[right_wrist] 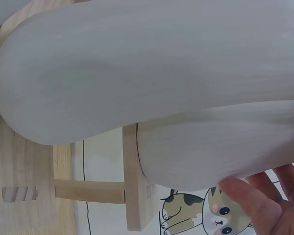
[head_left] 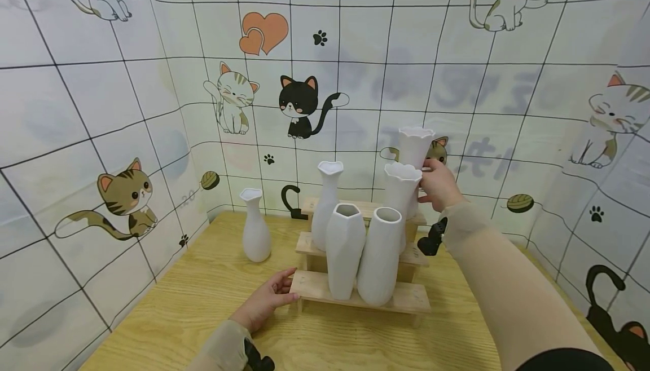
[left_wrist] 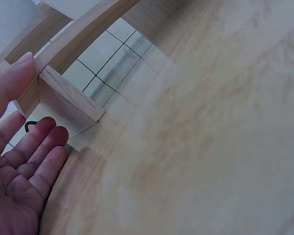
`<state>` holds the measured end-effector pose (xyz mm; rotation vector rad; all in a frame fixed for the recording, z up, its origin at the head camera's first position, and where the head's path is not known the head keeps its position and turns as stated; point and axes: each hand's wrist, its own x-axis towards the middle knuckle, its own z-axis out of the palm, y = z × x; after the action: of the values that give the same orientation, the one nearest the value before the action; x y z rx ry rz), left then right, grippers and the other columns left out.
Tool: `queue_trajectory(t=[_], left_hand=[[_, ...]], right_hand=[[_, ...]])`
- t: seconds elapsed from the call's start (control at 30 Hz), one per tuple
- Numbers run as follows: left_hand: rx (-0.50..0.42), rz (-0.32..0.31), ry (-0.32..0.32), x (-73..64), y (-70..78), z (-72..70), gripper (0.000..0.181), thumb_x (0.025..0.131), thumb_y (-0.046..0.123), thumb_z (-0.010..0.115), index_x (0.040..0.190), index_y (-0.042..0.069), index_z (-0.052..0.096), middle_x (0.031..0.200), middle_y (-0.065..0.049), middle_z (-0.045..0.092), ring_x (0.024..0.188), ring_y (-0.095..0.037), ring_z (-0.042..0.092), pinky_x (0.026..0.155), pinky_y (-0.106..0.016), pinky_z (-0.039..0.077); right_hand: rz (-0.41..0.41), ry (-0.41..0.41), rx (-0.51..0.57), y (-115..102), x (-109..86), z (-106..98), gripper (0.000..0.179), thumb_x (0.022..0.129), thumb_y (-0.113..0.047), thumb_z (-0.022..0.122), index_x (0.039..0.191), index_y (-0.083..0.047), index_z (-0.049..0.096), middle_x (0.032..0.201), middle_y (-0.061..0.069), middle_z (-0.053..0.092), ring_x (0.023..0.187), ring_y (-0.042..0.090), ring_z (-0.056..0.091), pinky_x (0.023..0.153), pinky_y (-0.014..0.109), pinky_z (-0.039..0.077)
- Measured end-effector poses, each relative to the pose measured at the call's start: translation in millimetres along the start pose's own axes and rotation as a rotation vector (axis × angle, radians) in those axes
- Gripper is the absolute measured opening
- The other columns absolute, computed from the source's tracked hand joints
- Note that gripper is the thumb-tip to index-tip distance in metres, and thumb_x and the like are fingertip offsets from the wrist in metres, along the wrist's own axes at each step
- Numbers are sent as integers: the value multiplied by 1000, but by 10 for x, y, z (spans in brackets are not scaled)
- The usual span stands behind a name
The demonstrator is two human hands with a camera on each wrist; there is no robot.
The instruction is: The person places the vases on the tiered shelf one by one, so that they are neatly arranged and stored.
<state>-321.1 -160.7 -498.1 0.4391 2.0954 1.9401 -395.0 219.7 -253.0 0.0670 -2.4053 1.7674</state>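
Observation:
My right hand [head_left: 440, 185] holds the back white ruffled-rim vase [head_left: 413, 148] by its side at the top step of a wooden three-step stand [head_left: 360, 291]. In the right wrist view, the thumb of my right hand [right_wrist: 264, 200] lies against this vase [right_wrist: 201, 152], whose base meets the top board. Another ruffled vase [head_left: 401, 179] stands in front, partly covering it. At the stand's left lower end, my left hand [head_left: 269, 297] grips the bottom board. The left wrist view shows the thumb on the board's end [left_wrist: 44, 63], other fingers loosely curled below.
A faceted vase [head_left: 346, 252] and a rounded vase [head_left: 380, 258] occupy the bottom step. A slim-necked vase [head_left: 327, 207] is on the middle step. Left of the stand, a small vase [head_left: 256, 230] stands on the wooden table [head_left: 203, 281]. A cat-patterned wall covering [head_left: 365, 89] closes the back.

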Motion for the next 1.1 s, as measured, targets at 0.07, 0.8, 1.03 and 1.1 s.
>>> queue_trajectory(t=[0.07, 0.8, 1.03, 1.1], left_hand=[[0, 0, -1, -1, 3, 1, 76, 90, 19, 69, 150, 2, 25, 128, -14, 52, 114, -23, 51, 97, -39, 42], [-23, 11, -6, -9, -10, 6, 77, 90, 18, 69, 151, 2, 25, 129, -14, 51, 113, -22, 52, 95, -36, 43], [-21, 10, -2, 1, -17, 6, 78, 90, 19, 69, 151, 2, 24, 130, -14, 51, 114, -22, 52, 96, -37, 43], [-18, 12, 1, 2, -19, 7, 77, 90, 19, 69, 151, 2, 24, 130, -14, 51, 114, -23, 52, 96, -37, 43]], right_hand=[[0, -2, 1, -2, 0, 4, 54, 99, -16, 48, 147, -2, 28, 144, 26, 37, 122, 44, 45, 91, 64, 41], [4, -58, -9, 39, 49, -2, 62, 100, -21, 49, 153, -6, 19, 150, 23, 29, 129, 44, 40, 95, 62, 40], [-2, -74, -6, 52, 56, -13, 64, 100, -21, 49, 153, -6, 17, 151, 23, 27, 130, 43, 38, 96, 62, 39], [-4, -73, -3, 56, 60, -12, 63, 100, -20, 49, 153, -6, 18, 151, 23, 28, 130, 43, 38, 96, 62, 39]])
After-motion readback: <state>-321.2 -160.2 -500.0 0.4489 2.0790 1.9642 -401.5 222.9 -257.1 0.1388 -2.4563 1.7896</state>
